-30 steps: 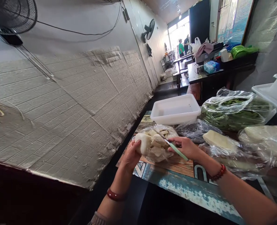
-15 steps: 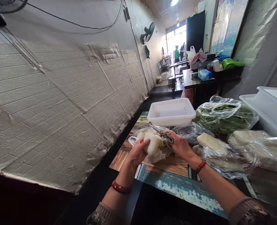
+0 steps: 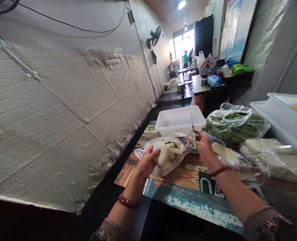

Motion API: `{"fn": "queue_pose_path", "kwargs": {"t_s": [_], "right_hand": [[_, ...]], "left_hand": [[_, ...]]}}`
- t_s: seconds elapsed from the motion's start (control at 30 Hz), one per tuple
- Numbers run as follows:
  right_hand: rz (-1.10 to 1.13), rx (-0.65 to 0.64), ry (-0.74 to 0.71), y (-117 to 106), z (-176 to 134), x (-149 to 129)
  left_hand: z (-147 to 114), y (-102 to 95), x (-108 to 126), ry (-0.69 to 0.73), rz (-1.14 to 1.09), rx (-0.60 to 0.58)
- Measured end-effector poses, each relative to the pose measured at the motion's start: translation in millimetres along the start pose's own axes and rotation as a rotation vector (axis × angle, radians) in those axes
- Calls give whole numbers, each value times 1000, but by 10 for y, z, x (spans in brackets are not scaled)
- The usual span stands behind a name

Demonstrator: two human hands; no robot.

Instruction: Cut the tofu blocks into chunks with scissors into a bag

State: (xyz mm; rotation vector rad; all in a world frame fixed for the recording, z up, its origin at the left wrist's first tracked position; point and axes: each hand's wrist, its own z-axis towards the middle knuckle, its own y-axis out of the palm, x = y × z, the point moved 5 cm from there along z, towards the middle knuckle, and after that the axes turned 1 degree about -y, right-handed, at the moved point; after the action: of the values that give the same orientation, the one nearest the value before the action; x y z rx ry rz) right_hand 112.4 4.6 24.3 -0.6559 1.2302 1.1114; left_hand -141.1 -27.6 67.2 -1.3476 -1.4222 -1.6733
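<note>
My left hand (image 3: 147,161) is closed on a smooth white slab of food (image 3: 162,154), thumb on top; its exact kind I cannot make out. Around and under the slab spreads a clear plastic bag (image 3: 165,170), with pale cut pieces (image 3: 175,147) inside. To the right of the bag, my right hand (image 3: 205,148) grips a pair of scissors (image 3: 194,140) with light green handles. The scissors stand upright, tips pointing away from me, apart from the slab. The blades appear edge-on, so whether they are closed is unclear.
A white plastic tub (image 3: 179,129) stands behind the bag. To the right lie a bag of green leaves (image 3: 237,127), a pale slab (image 3: 225,152) and wrapped white slabs (image 3: 271,157). Stacked tubs (image 3: 286,117) stand at far right. The wood-patterned tabletop (image 3: 178,179) runs along a brick-patterned wall (image 3: 88,110).
My right hand has drawn the scissors away from the slab to the right and turned them upright. The left hand still holds the slab, and the cut pieces show more.
</note>
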Motion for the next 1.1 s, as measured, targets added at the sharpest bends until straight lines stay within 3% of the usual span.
{"fn": "queue_pose_path", "kwargs": {"t_s": [0.13, 0.3, 0.47, 0.63, 0.7, 0.8, 0.9, 1.1], "right_hand": [[408, 66, 48, -61, 111, -352], [465, 92, -20, -158, 103, -734], [321, 125, -15, -317, 56, -565], [-118, 115, -88, -465, 125, -352], [-282, 144, -154, -531, 121, -372], [-297, 189, -256, -613, 22, -528], [-226, 46, -287, -536, -166, -718], [-218, -559, -188, -38, -643, -801]], "left_hand": [[158, 254, -115, -72, 22, -62], [376, 448, -225, -126, 31, -75], [322, 437, -173, -63, 56, -48], [147, 348, -59, 9, 14, 0], [96, 297, -29, 11, 3, 35], [52, 218, -8, 3, -3, 70], [36, 150, -5, 9, 6, 72], [-29, 74, -13, 4, 60, 45]]}}
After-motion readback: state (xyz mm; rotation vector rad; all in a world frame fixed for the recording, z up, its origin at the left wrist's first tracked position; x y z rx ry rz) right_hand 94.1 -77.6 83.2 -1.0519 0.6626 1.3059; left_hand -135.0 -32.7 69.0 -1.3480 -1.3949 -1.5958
